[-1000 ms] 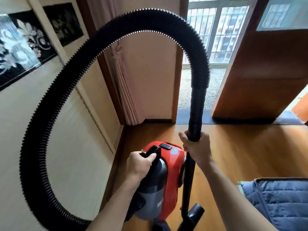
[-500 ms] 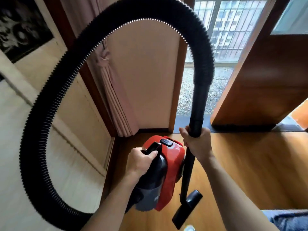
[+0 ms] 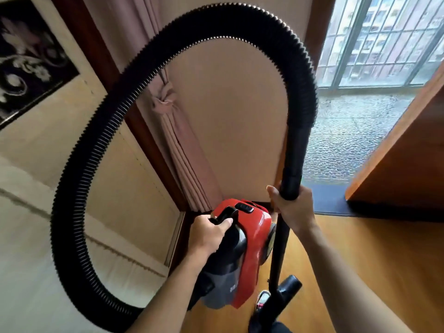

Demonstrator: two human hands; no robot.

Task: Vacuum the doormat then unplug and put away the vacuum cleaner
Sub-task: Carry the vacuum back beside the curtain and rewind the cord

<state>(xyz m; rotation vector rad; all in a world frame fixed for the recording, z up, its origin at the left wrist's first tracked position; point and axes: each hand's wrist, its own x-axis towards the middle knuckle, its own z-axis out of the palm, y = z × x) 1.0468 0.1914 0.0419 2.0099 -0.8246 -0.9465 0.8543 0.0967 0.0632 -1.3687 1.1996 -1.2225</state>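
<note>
Red plastic catches the eye first: the vacuum (image 3: 249, 251) hangs from the person's left hand (image 3: 209, 233), whose fingers are curled tight round the black handle (image 3: 224, 213) on top of it. It looks lifted off the wooden floor (image 3: 372, 260), over the floor's left edge, close to the corner where the curtain (image 3: 173, 131) comes down. The right hand (image 3: 294, 210) is clamped round the wand (image 3: 292, 164), thumb up, just beside the vacuum's right flank. From the wand's top the ribbed hose (image 3: 79, 176) arcs high overhead and sweeps down the left side to the machine's base. The nozzle (image 3: 288, 288) hangs low by the person's legs and touches nothing that I can make out.

The mat (image 3: 329, 200) is the dark strip along the floor's far edge, at the doorway, with the pebbled balcony beyond it and a wooden door (image 3: 408, 152) standing on its right end. The nozzle is well apart from it.

As for progress, I would judge this a carrying step. With both hands full and the machine off the ground, no vacuuming is going on. Whether the mat has been cleaned I cannot tell from its look. No cord, plug or socket shows, so the unplugging cannot be checked either. Setting the vacuum down in its place is plainly not yet done.
</note>
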